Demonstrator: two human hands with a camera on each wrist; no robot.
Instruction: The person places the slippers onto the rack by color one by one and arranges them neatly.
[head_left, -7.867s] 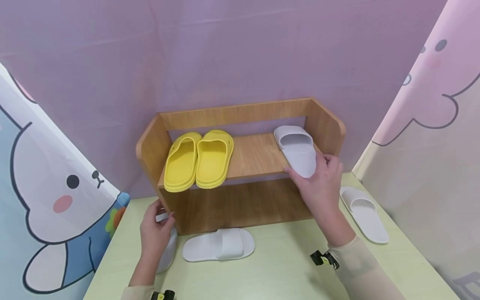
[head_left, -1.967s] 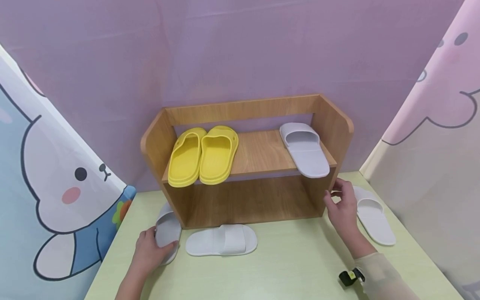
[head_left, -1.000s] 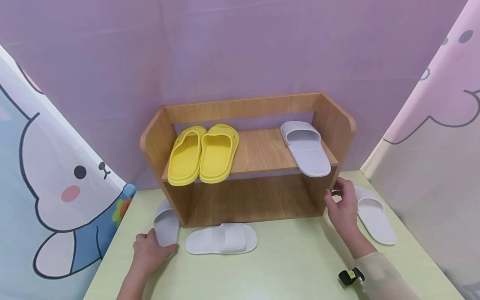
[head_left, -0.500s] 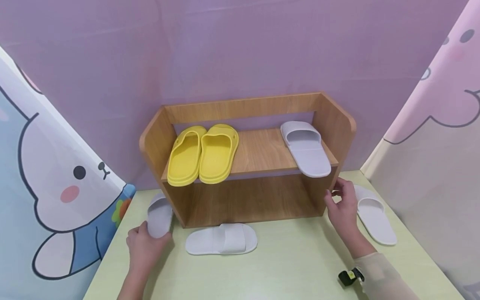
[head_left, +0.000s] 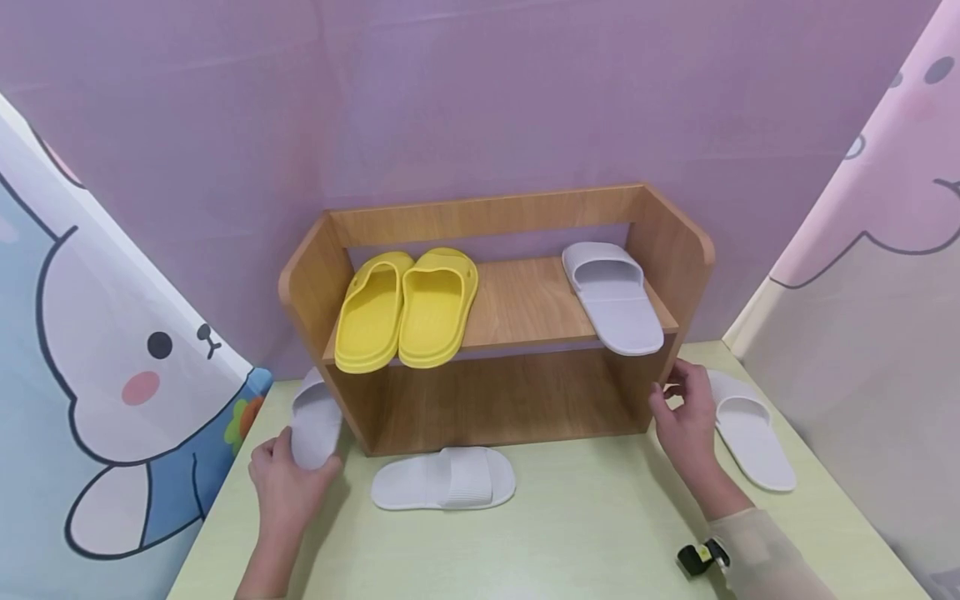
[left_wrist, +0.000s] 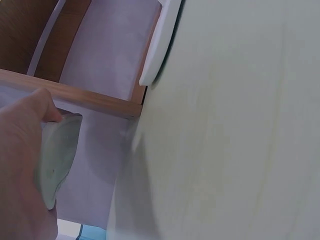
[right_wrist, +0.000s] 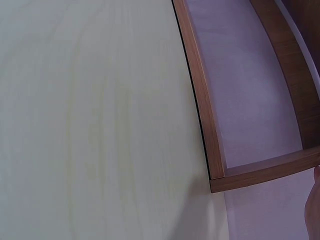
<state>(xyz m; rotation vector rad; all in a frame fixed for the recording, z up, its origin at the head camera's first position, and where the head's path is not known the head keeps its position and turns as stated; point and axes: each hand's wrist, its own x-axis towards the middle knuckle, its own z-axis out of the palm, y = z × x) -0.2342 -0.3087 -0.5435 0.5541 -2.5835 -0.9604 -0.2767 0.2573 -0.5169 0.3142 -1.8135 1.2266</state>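
In the head view my left hand (head_left: 288, 487) holds a pale lilac slipper (head_left: 315, 425) by its sole end, beside the left panel of the wooden shoe rack (head_left: 517, 300). The left wrist view shows this slipper (left_wrist: 61, 155) tilted above the table, pinched by my thumb. My right hand (head_left: 686, 412), its fingers loosely curled, lies against the rack's right side panel; the right wrist view catches only a sliver of that hand (right_wrist: 313, 210). A matching lilac slipper (head_left: 615, 300) sits at the right of the upper shelf, and two yellow clogs (head_left: 367, 321) stand at its left.
A white slipper (head_left: 442, 479) lies sideways on the light table (head_left: 525, 550) before the rack. Another white slipper (head_left: 750, 437) lies to the right of my right hand. A purple cloth backdrop (head_left: 480, 100) hangs behind, with cartoon-print sheets at both sides.
My right hand has let go of the shelf's lilac slipper and moved down to the right panel. My left hand has taken the other lilac slipper and raised it from the table, slightly leftward.
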